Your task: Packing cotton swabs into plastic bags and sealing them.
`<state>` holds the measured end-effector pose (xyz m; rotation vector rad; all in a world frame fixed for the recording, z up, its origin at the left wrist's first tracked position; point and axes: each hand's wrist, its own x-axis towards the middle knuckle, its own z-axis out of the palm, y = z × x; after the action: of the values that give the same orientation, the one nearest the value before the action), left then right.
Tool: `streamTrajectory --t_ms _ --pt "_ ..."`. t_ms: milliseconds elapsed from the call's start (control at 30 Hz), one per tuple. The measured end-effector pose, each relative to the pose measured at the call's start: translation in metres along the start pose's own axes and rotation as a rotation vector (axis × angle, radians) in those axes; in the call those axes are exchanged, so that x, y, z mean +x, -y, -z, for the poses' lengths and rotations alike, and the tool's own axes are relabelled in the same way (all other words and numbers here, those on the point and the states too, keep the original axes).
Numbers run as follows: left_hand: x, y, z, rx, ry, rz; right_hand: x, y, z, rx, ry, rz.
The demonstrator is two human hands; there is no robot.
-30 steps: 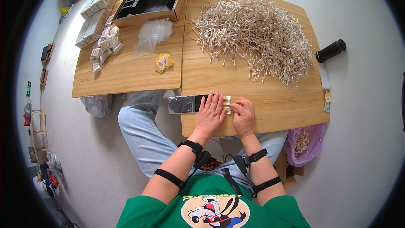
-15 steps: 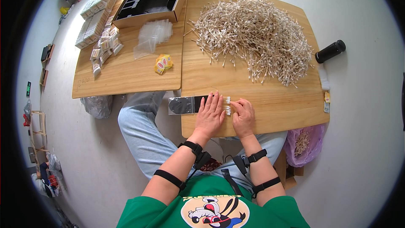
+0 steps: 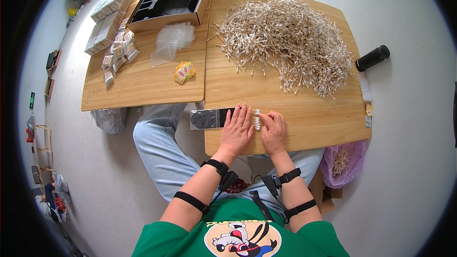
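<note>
Forearms with black straps come in from the lower edge to the near rim of the right desk (image 3: pixel 328 123). The left hand (image 3: pixel 236 131) lies flat, fingers spread, pressing on a dark flat pouch (image 3: pixel 207 119) that overhangs the desk's left edge. A small row of cotton swabs (image 3: pixel 255 119) sits between the hands, its white tips showing. The right hand (image 3: pixel 273 131) rests palm down beside them, fingers loosely curled at the tips; whether it pinches any swab I cannot tell. Farther off, a big heap of swabs (image 3: pixel 285 43) covers the desk. On the left desk (image 3: pixel 143 85) lie yellow packets (image 3: pixel 183 72), clear bags (image 3: pixel 172 43) and an open box (image 3: pixel 171 2).
</note>
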<state>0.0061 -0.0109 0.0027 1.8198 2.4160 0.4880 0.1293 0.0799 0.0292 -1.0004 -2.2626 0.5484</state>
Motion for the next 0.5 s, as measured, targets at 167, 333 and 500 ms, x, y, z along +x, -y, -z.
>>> streamTrajectory --t_ms 167,333,500 --pt "0.0002 -0.0006 -0.0002 -0.001 -0.002 0.000 0.0000 -0.0003 0.0004 -0.025 0.023 -0.004" --pt "-0.0001 0.0004 -0.0018 0.009 -0.005 -0.002 -0.0002 -0.0013 -0.0011 -0.045 0.030 -0.004" --pt "-0.0003 0.0000 -0.0019 0.008 -0.011 -0.001 -0.0005 -0.0012 -0.0016 -0.066 0.039 -0.006"
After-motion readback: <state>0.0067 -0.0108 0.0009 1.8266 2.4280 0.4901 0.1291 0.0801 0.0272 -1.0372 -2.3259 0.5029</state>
